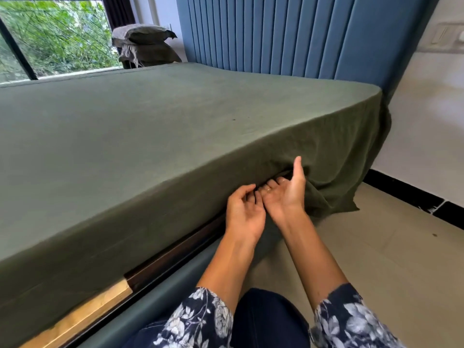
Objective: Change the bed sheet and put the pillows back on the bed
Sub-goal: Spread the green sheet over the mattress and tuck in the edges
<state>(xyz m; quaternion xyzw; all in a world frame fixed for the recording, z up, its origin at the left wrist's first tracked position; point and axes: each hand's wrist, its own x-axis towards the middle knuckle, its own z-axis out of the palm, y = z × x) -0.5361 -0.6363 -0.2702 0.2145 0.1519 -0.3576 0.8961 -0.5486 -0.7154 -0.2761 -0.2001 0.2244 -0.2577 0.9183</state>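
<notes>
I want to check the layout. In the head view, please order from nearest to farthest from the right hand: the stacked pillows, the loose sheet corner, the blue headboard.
From the right hand:
1. Loose sheet corner, hanging to its right, by the floor.
2. Blue headboard, at the bed's head, upper right.
3. Stacked pillows, beyond the bed's far side, by the window.

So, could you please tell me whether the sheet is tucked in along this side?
Partly. The sheet is tucked nearer the foot, but hangs loose to the floor at the headboard corner.
</notes>
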